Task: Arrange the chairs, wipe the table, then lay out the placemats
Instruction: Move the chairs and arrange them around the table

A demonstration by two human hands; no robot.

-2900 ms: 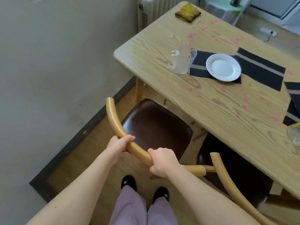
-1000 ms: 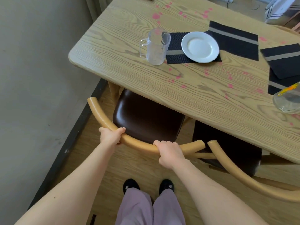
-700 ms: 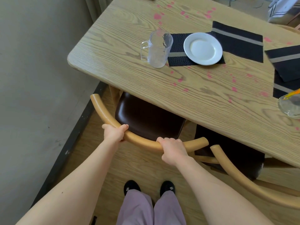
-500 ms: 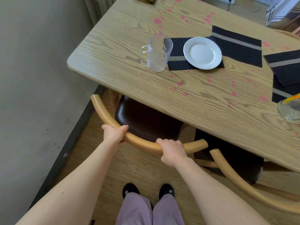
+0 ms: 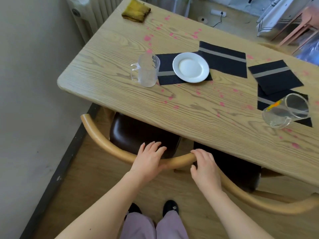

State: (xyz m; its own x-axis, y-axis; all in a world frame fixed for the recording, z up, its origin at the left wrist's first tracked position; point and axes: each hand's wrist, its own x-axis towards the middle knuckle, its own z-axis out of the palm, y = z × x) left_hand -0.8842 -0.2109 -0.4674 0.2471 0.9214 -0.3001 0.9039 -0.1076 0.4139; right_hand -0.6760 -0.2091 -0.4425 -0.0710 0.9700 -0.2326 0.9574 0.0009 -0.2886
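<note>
The chair stands with its dark seat partly under the tabletop, just beyond the fingertips, and its curved back rail passes beneath both hands. The left hand lies over the rail, fingers spread and nearly straight, not wrapped round it. The right hand sits at the rail's right end, fingers loosely bent and gripping nothing.

Immediately right of those fingers begins the rail of the second chair. A sideways nudge could jam the two rails together or nip the right fingers between them. A hard forward push would likely knock the table. That could shake the glass mug ahead of the left fingers and the second glass far to the right, near the edge. Pink spots lie around the placemats, so wiping round them would leave marks.
</note>
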